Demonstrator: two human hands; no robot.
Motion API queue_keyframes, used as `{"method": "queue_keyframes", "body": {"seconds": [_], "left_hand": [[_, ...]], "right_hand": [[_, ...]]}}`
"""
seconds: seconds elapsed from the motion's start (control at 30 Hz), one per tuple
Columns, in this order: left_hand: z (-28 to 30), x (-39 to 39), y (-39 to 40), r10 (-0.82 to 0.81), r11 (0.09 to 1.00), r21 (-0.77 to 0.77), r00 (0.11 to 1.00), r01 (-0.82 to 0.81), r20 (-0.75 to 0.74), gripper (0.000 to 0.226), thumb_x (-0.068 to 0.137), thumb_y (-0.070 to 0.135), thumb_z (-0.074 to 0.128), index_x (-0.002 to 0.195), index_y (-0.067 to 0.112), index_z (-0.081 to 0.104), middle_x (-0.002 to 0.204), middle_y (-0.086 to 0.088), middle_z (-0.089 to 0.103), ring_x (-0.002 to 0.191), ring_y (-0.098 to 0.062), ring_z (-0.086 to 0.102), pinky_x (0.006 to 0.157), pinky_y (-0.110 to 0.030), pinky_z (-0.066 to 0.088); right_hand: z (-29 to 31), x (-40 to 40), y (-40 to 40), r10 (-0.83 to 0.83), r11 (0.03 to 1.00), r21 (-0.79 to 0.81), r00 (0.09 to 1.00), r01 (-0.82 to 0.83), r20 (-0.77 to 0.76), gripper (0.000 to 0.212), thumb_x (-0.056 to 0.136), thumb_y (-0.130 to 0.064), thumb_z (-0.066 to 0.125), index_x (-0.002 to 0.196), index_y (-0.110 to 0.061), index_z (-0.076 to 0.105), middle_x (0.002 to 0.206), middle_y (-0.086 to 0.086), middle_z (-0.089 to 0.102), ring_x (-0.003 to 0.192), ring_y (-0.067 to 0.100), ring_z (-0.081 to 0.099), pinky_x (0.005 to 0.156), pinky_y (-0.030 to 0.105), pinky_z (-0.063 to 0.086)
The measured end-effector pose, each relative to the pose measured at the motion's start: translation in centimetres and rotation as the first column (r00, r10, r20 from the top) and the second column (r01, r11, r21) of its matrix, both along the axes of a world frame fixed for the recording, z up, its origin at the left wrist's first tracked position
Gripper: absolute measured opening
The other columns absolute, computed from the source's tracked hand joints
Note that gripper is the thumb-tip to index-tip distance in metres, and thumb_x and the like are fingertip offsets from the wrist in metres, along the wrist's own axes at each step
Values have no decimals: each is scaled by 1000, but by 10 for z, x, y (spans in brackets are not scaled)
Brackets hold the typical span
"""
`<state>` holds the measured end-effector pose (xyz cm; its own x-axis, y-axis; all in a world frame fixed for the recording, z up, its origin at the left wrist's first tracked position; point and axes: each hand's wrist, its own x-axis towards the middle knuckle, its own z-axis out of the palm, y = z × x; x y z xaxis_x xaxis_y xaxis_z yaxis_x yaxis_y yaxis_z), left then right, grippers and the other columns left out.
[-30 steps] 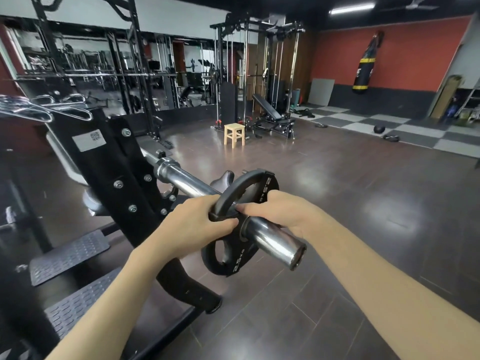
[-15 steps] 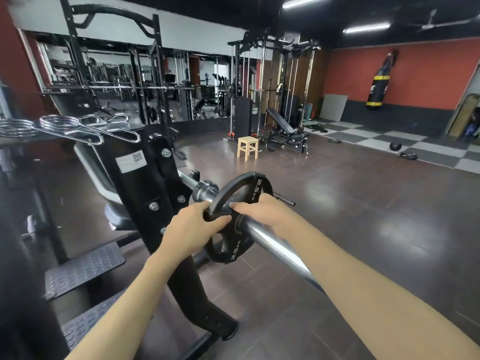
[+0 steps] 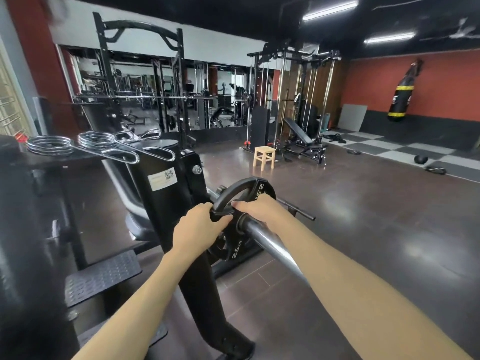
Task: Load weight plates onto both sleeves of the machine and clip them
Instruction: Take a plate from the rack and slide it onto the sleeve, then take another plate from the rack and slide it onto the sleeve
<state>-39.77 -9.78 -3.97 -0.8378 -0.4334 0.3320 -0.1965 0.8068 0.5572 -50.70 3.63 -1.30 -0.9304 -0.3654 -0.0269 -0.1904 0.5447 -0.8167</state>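
Note:
A black 2.5 kg weight plate (image 3: 235, 242) sits on the chrome sleeve (image 3: 270, 245) of the black machine (image 3: 166, 203), far in toward the machine's upright. My left hand (image 3: 200, 224) grips the plate's left rim, thumb curled over its edge. My right hand (image 3: 259, 210) holds the rim on the right side, fingers over the top grip opening. Two chrome spring clips (image 3: 98, 142) lie on top of the machine to the left, apart from both hands.
Black textured footplates (image 3: 104, 276) sit low at the left. A short black peg (image 3: 298, 211) sticks out behind the plate. Across the dark floor stand a wooden stool (image 3: 265, 157), a bench with cable rack (image 3: 301, 141) and a hanging punching bag (image 3: 404, 92).
Both hands have slid the plate along the sleeve toward the machine's upright; more bare chrome now shows behind it. My head has come closer and lifted.

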Motion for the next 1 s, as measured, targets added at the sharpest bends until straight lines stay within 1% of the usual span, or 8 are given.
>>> {"method": "queue_keyframes", "body": {"seconds": [0.1, 0.17, 0.23, 0.3, 0.47, 0.57, 0.67, 1.0], "left_hand": [[3, 4, 7, 18, 999, 28, 1000, -19, 17, 29, 88, 59, 61, 92, 30, 61, 84, 8, 64, 73, -13, 64, 72, -39, 58], [6, 10, 10, 44, 999, 26, 998, -45, 40, 31, 90, 56, 62, 98, 26, 60, 90, 5, 63, 72, -16, 63, 72, -39, 58], [5, 20, 12, 89, 995, 39, 996, -88, -7, 36, 92, 51, 61, 114, 22, 57, 108, 1, 58, 79, -18, 60, 73, -37, 53], [0, 36, 12, 129, 985, 123, 988, -118, -88, 44, 94, 48, 59, 128, 21, 53, 119, 0, 53, 89, -19, 62, 78, -37, 56], [-18, 91, 3, 197, 918, 358, 979, -169, -44, 21, 98, 40, 55, 109, 25, 65, 92, 12, 69, 83, -11, 66, 70, -25, 50], [-27, 149, -16, 293, 755, 625, 955, -197, -53, 19, 99, 33, 55, 94, 23, 71, 86, 4, 76, 80, -15, 72, 73, -34, 57], [-43, 221, -47, 484, 584, 774, 871, -247, -87, 18, 99, 25, 57, 91, 18, 72, 85, -1, 76, 73, -15, 69, 65, -31, 55], [-101, 385, -175, 826, 38, 982, 559, -186, 74, 34, 103, 22, 43, 70, 18, 52, 52, 5, 46, 36, -8, 38, 37, -16, 27]], "right_hand": [[-2, 9, 2, -16, 1000, -3, 999, 16, -46, 46, 85, -52, 69, 111, -15, 66, 93, 0, 67, 93, 24, 62, 88, 38, 51], [-1, 20, 5, -17, 997, 78, 994, 26, -110, 41, 90, -52, 62, 107, -15, 66, 81, -4, 62, 76, 17, 58, 75, 32, 48], [1, 36, 10, -65, 980, 171, 975, 103, -214, 39, 94, -44, 58, 115, -11, 64, 97, 4, 68, 70, 14, 54, 61, 25, 42], [3, 57, 13, -109, 969, 167, 926, 180, -363, 35, 97, -36, 55, 122, -11, 61, 122, 9, 64, 92, 23, 63, 73, 28, 51], [7, 126, -12, 96, 995, 62, 833, -74, -544, 22, 99, -27, 51, 95, -14, 68, 100, 4, 65, 95, 22, 61, 79, 35, 55], [2, 169, -48, 322, 945, 55, 888, -323, -329, 24, 97, -27, 51, 92, -15, 70, 94, 2, 72, 85, 21, 61, 67, 29, 47], [-6, 214, -89, 476, 878, 31, 864, -477, -167, 24, 92, -28, 51, 90, -18, 73, 93, 4, 74, 89, 28, 66, 78, 37, 54], [-26, 340, -239, 680, 733, 38, 733, -679, -17, 24, 86, -30, 50, 75, -17, 67, 74, -3, 75, 88, 28, 72, 86, 49, 58]]}}
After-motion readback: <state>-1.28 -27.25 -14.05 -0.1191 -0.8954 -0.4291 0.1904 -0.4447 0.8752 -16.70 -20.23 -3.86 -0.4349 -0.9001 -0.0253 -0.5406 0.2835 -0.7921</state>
